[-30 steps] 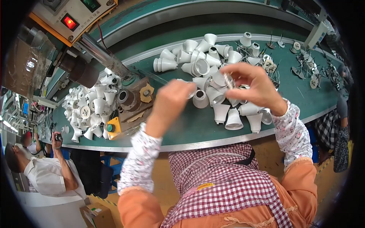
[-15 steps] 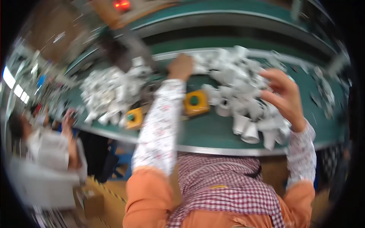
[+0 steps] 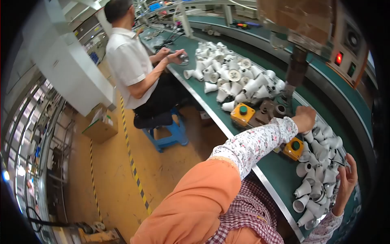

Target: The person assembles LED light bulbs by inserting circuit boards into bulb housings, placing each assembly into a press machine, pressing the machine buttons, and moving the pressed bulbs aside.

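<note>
My left hand (image 3: 304, 118) reaches across the bench beside the dark metal press fixture (image 3: 269, 110). Its fingers are curled over, and what they hold, if anything, is hidden. At the far right, my right hand (image 3: 348, 181) is open, thumb and fingers apart, by the outer edge of a heap of white cone-shaped housings (image 3: 321, 152). Between my left forearm and that heap sits a yellow box with a green button (image 3: 293, 149). A second yellow button box (image 3: 243, 114) stands on the fixture's other side, next to a larger pile of similar white housings (image 3: 233, 75).
The press head (image 3: 297, 67) hangs over the fixture, beside a control box with a lit red switch (image 3: 339, 58). A co-worker (image 3: 136, 61) sits further along the green bench (image 3: 195, 95), handling a small clear part. A blue stool (image 3: 164, 136) stands on the floor.
The view has swung left, bringing the co-worker and floor into fuller sight. My left hand remains near the fixture, and my right hand remains open by the right-hand heap.
</note>
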Action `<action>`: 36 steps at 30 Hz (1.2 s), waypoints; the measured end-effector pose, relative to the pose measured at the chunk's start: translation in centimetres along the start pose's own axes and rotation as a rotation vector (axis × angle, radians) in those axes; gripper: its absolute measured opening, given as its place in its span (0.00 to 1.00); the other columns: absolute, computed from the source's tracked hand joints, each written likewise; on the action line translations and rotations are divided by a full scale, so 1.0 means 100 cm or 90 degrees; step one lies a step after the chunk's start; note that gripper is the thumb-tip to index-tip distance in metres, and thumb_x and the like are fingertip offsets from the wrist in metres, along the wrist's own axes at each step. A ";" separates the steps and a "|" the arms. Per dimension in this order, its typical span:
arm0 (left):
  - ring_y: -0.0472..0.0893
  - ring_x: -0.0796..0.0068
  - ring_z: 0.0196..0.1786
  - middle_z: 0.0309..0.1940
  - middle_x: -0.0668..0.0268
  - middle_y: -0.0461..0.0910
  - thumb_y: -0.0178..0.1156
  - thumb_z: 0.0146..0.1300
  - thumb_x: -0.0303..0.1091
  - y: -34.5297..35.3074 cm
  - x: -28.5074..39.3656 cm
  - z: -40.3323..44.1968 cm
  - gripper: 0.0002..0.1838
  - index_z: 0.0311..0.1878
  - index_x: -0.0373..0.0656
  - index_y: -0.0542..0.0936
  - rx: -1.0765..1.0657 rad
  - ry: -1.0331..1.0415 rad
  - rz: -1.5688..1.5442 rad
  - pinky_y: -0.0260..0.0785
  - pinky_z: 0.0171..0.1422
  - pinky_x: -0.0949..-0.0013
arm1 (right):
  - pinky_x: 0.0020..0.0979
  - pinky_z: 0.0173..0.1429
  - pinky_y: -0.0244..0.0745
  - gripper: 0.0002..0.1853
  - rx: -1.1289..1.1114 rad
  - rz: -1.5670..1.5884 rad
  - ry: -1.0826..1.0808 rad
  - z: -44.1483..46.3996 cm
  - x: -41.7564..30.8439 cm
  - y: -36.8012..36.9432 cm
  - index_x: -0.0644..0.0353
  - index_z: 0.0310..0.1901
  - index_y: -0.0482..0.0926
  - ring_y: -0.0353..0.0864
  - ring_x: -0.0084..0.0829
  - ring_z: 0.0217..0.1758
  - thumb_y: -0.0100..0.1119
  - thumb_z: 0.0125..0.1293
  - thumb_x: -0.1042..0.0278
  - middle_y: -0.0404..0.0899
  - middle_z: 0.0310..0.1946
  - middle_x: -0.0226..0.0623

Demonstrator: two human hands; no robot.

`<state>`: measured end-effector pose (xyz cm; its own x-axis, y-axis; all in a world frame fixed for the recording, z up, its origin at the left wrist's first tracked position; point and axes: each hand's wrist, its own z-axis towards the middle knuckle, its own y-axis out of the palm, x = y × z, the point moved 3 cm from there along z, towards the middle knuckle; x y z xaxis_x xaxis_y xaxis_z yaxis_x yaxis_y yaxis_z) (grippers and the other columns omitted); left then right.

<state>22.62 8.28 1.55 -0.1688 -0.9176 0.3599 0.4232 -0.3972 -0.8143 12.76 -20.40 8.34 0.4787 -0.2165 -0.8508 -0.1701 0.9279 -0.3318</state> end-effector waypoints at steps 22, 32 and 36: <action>0.79 0.65 0.46 0.47 0.58 0.74 0.71 0.44 0.23 -0.047 0.141 -0.139 0.33 0.57 0.40 0.71 -0.034 0.103 -0.607 0.74 0.44 0.67 | 0.32 0.42 0.77 0.23 -0.062 -0.317 -0.125 -0.051 -0.074 0.022 0.64 0.50 0.75 0.79 0.38 0.37 0.67 0.51 0.71 0.74 0.41 0.42; 0.77 0.74 0.53 0.52 0.61 0.74 0.66 0.52 0.18 -0.046 0.148 -0.143 0.33 0.62 0.36 0.65 -0.150 0.105 -0.746 0.72 0.57 0.73 | 0.26 0.24 0.68 0.12 -0.008 -0.098 0.059 -0.056 -0.048 0.017 0.67 0.42 0.81 0.74 0.22 0.17 0.62 0.60 0.67 0.76 0.15 0.35; 0.79 0.74 0.49 0.50 0.60 0.77 0.68 0.51 0.22 -0.052 0.156 -0.144 0.30 0.59 0.37 0.70 -0.179 0.060 -0.867 0.72 0.51 0.73 | 0.27 0.25 0.70 0.12 -0.007 -0.123 0.089 -0.061 -0.049 0.014 0.66 0.42 0.80 0.77 0.25 0.19 0.61 0.60 0.67 0.78 0.18 0.39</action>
<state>4.94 -4.15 4.85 -0.3619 0.1964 0.9113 -0.3102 -0.9472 0.0809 4.93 -19.87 9.61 0.3795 -0.4306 -0.8189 -0.0962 0.8619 -0.4978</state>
